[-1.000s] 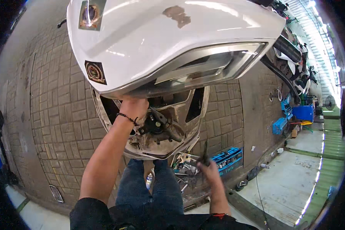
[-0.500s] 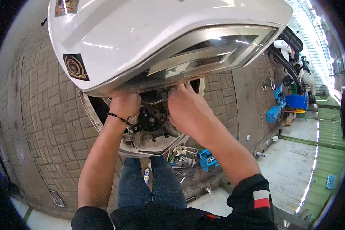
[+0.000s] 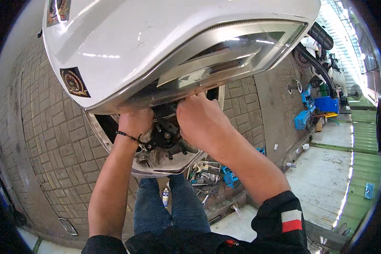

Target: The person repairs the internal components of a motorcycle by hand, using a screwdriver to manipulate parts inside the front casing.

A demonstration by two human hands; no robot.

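A white scooter body panel with a large clear lamp hangs over both of my hands. My left hand, with a black bead bracelet at the wrist, reaches in under the lamp's lower edge, and its fingers are hidden there. Beside it my right hand is closed, with its fingers curled at that same edge. What it grips is hidden. Below and between the hands, black mechanical parts show inside a pale open shell.
Blue toolboxes and loose hand tools lie on the ground at right. A spray can stands between my legs. Farther right are a blue bin and more blue cases. Brick paving spreads at left.
The panel and lamp appear slightly lower and farther left in view. My right hand has shifted a little left, and both hands stay under the lamp's edge.
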